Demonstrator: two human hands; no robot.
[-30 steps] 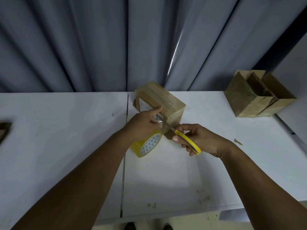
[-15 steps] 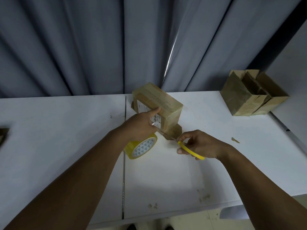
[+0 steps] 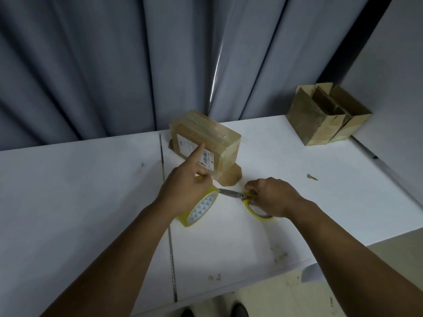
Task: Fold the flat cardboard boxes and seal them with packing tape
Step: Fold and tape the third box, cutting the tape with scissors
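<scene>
Your left forearm (image 3: 128,248) and right forearm (image 3: 343,236) are bare, like your left hand (image 3: 185,191) and right hand (image 3: 272,195). Two dark shoe toes (image 3: 239,311) show at the bottom edge.

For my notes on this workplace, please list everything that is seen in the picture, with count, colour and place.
table: one, white, under everything
curtain: one, grey, behind table
taped box: one, brown, table centre
open boxes: seemingly two, brown, far right
tape roll: one, yellow, before taped box
scissors: one, yellow handles, right of tape roll
scraps: few, brown, on table
left hand: one, grips tape roll, forefinger on taped box
right hand: one, grips scissors
</scene>
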